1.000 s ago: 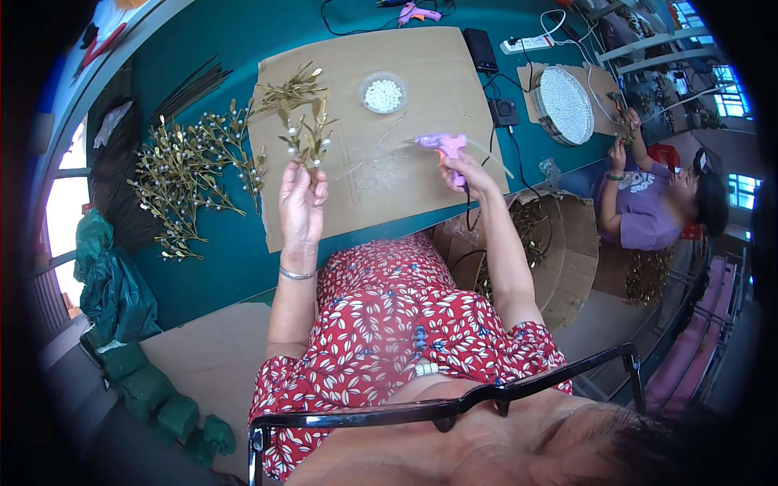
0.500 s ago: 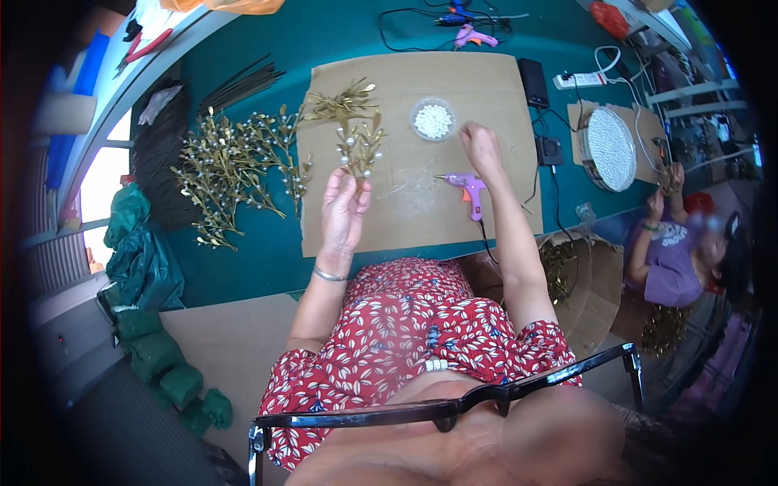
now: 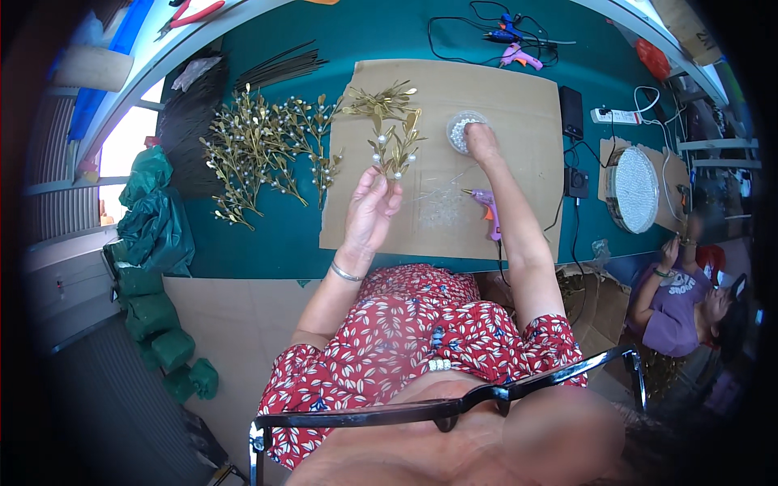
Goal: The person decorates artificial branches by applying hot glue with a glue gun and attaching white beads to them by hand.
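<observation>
The left hand (image 3: 369,212) pinches a gold sprig (image 3: 394,150) upright. At its 2 o'clock, the right hand (image 3: 484,142) dips curled fingers into the bead dish (image 3: 460,130); the glue gun (image 3: 486,206) lies between the forearms.

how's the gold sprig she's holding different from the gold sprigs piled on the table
The held sprig is single, upright in the left hand over the cardboard sheet; the piled sprigs are many, lying flat on the green table. Both are gold-leaved with white beads.
</observation>
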Motion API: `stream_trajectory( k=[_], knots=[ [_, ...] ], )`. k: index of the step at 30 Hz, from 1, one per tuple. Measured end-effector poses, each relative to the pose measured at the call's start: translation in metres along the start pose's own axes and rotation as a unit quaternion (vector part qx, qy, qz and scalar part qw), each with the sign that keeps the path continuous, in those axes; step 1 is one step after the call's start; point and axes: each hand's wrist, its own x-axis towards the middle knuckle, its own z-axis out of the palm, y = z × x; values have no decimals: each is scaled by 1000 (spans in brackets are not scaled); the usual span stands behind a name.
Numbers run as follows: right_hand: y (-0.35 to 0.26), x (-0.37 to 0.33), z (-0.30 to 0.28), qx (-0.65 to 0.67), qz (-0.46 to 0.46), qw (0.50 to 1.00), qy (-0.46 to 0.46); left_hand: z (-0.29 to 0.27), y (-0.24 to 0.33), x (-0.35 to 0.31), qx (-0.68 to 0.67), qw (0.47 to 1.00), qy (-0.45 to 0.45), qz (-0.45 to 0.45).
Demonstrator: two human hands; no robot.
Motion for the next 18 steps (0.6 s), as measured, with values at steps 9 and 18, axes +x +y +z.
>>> stream_trajectory(
  k=[9,18],
  knots=[
    [-53,-106,-94,824,9,565,-31,-2,-8,-12,41,999,-21,14],
    [-85,-190,-145,867,-102,487,-22,12,-22,-30,90,993,-71,31]
  ],
)
